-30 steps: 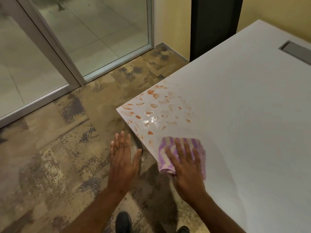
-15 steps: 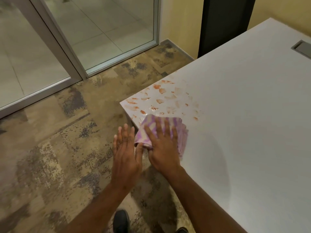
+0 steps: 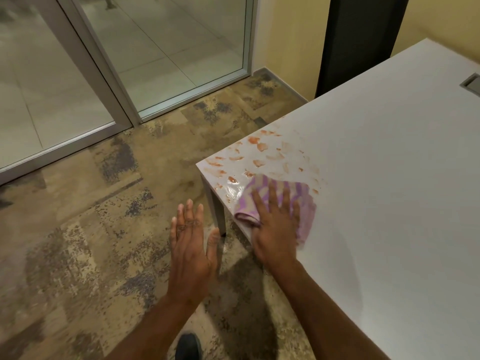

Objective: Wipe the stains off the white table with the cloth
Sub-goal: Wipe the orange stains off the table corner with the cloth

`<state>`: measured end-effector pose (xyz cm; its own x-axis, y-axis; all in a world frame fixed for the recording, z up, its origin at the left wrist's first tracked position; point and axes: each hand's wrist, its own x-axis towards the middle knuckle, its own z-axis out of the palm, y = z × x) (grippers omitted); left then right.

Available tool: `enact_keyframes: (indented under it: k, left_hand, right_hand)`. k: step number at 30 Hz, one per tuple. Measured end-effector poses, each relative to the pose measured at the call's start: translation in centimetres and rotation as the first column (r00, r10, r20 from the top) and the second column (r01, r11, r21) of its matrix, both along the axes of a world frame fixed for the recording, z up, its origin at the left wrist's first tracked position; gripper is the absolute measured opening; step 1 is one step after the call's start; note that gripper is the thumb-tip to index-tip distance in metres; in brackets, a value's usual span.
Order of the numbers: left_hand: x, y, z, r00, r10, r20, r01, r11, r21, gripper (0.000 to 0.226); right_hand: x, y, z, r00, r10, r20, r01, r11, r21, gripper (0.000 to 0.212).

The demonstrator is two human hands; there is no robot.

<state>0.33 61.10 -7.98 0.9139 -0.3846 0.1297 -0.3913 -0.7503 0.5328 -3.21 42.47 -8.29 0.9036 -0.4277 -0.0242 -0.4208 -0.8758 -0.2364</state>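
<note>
— Where are the hands?
— The left hand (image 3: 191, 245) hovers flat with its fingers straight, just off the worktop (image 3: 376, 190) corner and over the floor (image 3: 91, 255). The right hand (image 3: 275, 229) lies spread on the striped cloth (image 3: 305, 206), pressing it down just inside that corner.
— And the stains?
— Orange stains (image 3: 259, 146) lie beyond the cloth, and a wet patch (image 3: 233, 190) shines beside it.

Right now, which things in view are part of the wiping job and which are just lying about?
In the job:
- striped purple cloth
- right hand, pressing flat on the cloth
- orange stains
- white table

Just there:
- left hand, open, off the table's edge
- glass door
- mottled carpet
- grey cable hatch
- black shoe
</note>
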Motion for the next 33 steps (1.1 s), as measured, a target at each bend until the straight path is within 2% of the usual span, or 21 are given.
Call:
enact_keyframes:
  k: [4,8,10,13,17,19,23,28,30,33]
  left_hand:
    - [0.4,0.2,-0.2,1.000,0.009,0.015,-0.008,0.999,-0.031,0.061]
    - [0.7,0.2,0.1,1.000,0.013,0.011,-0.012,0.998,-0.067,0.062]
    - [0.9,0.0,0.3,1.000,0.015,-0.004,-0.015,0.997,-0.069,0.062]
    - [1.0,-0.2,0.5,1.000,-0.002,-0.018,0.000,0.997,-0.071,0.062]
    - [2.6,-0.6,0.2,0.998,-0.065,-0.001,0.065,0.997,-0.036,0.063]
    - [3.9,-1.1,0.0,0.993,-0.116,0.021,0.116,0.993,0.000,0.063]
    - [6.3,-1.6,-0.2,0.980,-0.186,0.066,0.181,0.981,0.075,0.063]
    - [7.6,-0.4,0.3,0.980,-0.166,0.105,0.156,0.983,0.100,0.060]
    - [7.6,0.2,0.4,0.980,-0.163,0.110,0.152,0.983,0.105,0.060]
    - [8.1,0.6,0.2,0.986,-0.139,0.092,0.129,0.986,0.103,0.063]
  right_hand:
    - [3.5,2.3,-0.4,0.990,0.140,-0.016,-0.140,0.990,0.007,0.069]
    - [0.3,2.3,0.0,0.958,0.284,0.036,-0.285,0.957,0.060,0.063]
    - [-2.8,1.4,-0.2,0.966,0.253,0.048,-0.255,0.965,0.063,0.058]
    - [-5.5,0.4,-0.4,0.995,0.087,0.050,-0.089,0.995,0.055,0.059]
    - [-1.0,1.4,-0.4,0.997,-0.076,0.016,0.076,0.996,0.037,0.070]
    - [2.4,2.1,-0.6,0.998,-0.061,0.013,0.061,0.998,0.020,0.077]
    - [7.1,3.3,-0.6,0.998,0.043,0.049,-0.045,0.999,0.031,0.068]
    - [4.6,2.2,-0.6,0.958,0.277,0.082,-0.281,0.959,0.044,0.062]
    - [2.0,0.9,-0.8,0.956,0.265,0.122,-0.275,0.958,0.074,0.059]
    - [0.2,-0.2,-0.9,0.981,0.090,0.173,-0.106,0.991,0.082,0.064]
